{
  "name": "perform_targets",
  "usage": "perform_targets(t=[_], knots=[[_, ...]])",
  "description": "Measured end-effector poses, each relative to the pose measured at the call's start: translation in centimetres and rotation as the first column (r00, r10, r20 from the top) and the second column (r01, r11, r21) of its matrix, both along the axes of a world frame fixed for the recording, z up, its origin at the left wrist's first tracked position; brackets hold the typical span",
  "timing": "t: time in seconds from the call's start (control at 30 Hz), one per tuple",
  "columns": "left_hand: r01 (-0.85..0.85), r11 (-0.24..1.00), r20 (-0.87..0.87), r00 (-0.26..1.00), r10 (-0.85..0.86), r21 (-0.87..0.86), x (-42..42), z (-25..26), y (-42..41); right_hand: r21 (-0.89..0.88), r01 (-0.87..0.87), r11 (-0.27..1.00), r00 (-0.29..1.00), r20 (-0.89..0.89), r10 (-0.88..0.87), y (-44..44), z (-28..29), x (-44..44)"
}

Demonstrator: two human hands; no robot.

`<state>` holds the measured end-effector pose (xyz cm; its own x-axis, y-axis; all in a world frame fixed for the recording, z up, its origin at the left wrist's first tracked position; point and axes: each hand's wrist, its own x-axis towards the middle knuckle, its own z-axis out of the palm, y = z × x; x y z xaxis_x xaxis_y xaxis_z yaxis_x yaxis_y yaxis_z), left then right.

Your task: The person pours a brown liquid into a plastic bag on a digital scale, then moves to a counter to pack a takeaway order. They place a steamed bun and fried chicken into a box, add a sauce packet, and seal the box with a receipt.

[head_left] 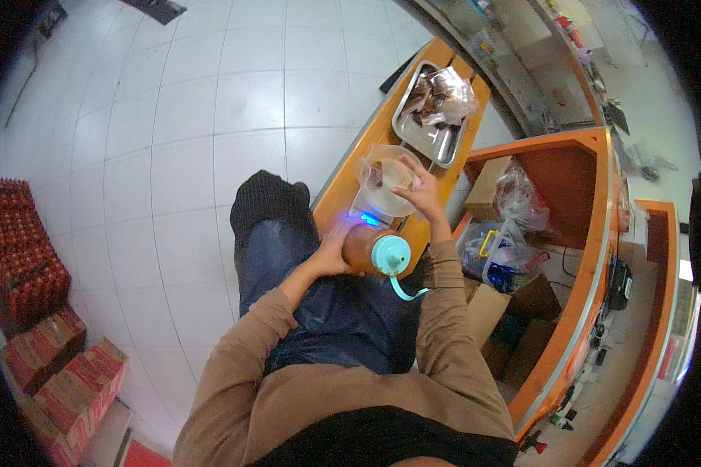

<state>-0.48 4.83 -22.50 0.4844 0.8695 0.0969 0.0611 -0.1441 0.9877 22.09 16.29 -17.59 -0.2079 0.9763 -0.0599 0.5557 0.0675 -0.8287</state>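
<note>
My left hand (333, 248) is wrapped around a squeeze bottle (359, 248) of brown contents, tipped so that its light-blue nozzle cap (391, 255) faces right and towards me. A light-blue strap (406, 292) hangs from the cap. Beyond it, a translucent plastic bowl (380, 201) with a spout-like edge stands on a digital scale (359, 207) with a lit blue display. My right hand (423, 190) reaches over the bowl's right side, thumb and forefinger spread apart. Whether those fingers touch the bowl is unclear.
A metal tray (426, 137) with plastic-wrapped dark pieces lies farther along the wooden bench (342, 175). To the right stands an orange cabinet (596, 175) holding cardboard boxes and a clear plastic bin (496, 254). Stacked egg trays (20, 251) and cartons (82, 385) stand at left.
</note>
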Motion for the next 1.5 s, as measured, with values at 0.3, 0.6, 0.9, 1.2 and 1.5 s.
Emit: perform_targets(t=[0.3,0.6,0.9,1.2,1.5], knots=[[0.244,0.969,0.045,0.968,-0.245,0.033,0.2,-0.5,0.0,-0.121,0.143,0.982,0.989,0.039,-0.139,-3.9,-2.6,1.8],[0.194,0.728,0.577,0.751,0.321,-0.658,-1.2,-1.2,1.4,0.047,0.02,0.999,0.979,0.2,-0.029,-1.2,-1.0,0.3],[0.083,0.497,0.382,0.751,0.538,-0.864,-1.4,-0.3,2.5,0.201,-0.182,0.962,0.901,0.426,0.081,1.8,-2.7,-5.4],[0.006,0.484,0.289,0.809,0.512,-0.875,-1.3,-0.6,2.6,-0.055,0.061,0.997,0.975,-0.212,-0.071,2.4,-2.5,-4.1],[-0.343,0.93,-0.039,0.939,0.341,-0.134,0.7,5.5,3.4,0.143,0.146,0.979,0.955,-0.279,-0.101,-2.3,6.4,-3.1]])
